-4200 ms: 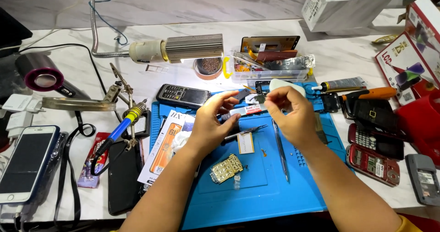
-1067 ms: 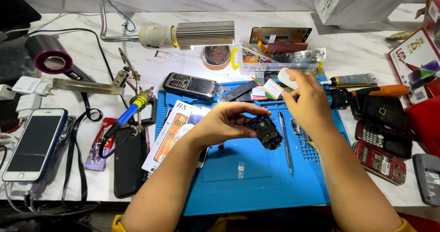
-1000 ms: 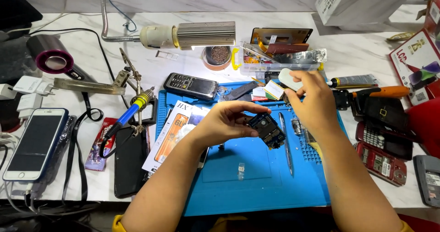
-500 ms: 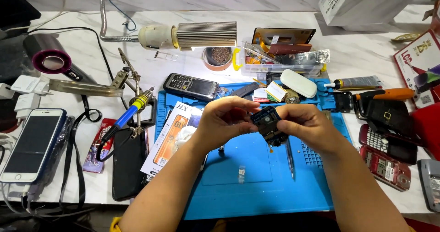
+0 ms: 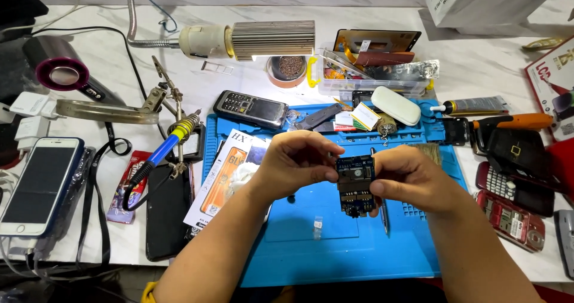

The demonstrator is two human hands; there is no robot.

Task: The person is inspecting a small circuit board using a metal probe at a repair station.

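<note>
Your left hand [image 5: 296,162] and right hand [image 5: 412,177] meet over the blue silicone work mat [image 5: 335,243], and together they hold a small dark phone circuit board [image 5: 355,184] up off it. The left hand's fingers are closed on the board's left edge, thumb and forefinger pinching near its top corner. The right hand's fingers are clamped on its right edge, thumb lying across the lower side. The board stands roughly upright, its face turned toward you, above the middle of the mat.

Just below the board a tiny pale chip [image 5: 318,224] lies on the mat. A slim metal tool [image 5: 382,210] rests on the mat under your right hand. Behind your hands, at the mat's far edge, sit a black keypad phone [image 5: 251,108] and a white oval case [image 5: 396,105]. On the white marble surface [image 5: 107,243] to your left lies a blue-handled soldering iron [image 5: 164,150], and beyond it a white smartphone [image 5: 39,183].
</note>
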